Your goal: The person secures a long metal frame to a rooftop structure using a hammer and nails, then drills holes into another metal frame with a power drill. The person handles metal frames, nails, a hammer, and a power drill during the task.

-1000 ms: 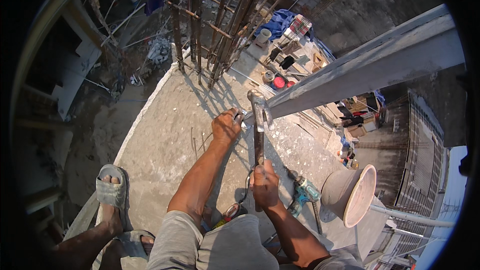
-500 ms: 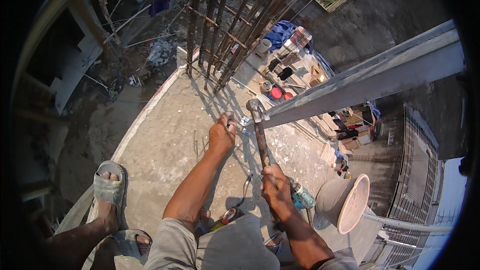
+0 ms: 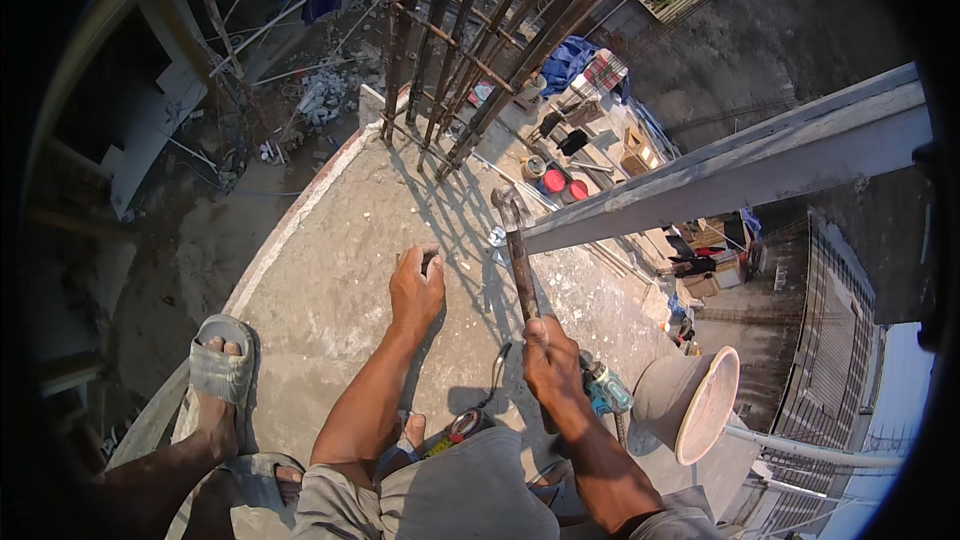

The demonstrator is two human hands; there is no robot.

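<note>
My right hand (image 3: 552,365) is wrapped round the handle of a hammer (image 3: 522,275). The hammer's head is up beside the lower end of a long grey metal beam (image 3: 730,165); I cannot tell whether they touch. Over the concrete slab (image 3: 330,260), my left hand (image 3: 415,292) is closed, thumb against curled fingers. Whatever it may hold is too small to make out. Near my right forearm lies a teal power drill (image 3: 608,392), next to a pale round bucket (image 3: 690,405) tipped on its side.
Upright rusty rebar (image 3: 440,70) rises from the slab's far corner. To the left, the slab's edge (image 3: 290,225) drops to a lower level with rubble (image 3: 322,98). Another person's sandalled foot (image 3: 222,370) stands at left. A tape measure (image 3: 463,427) lies near my knees.
My left hand has drawn back, left and nearer to me, away from the beam's end. The right hand keeps its hold on the hammer, which has shifted slightly.
</note>
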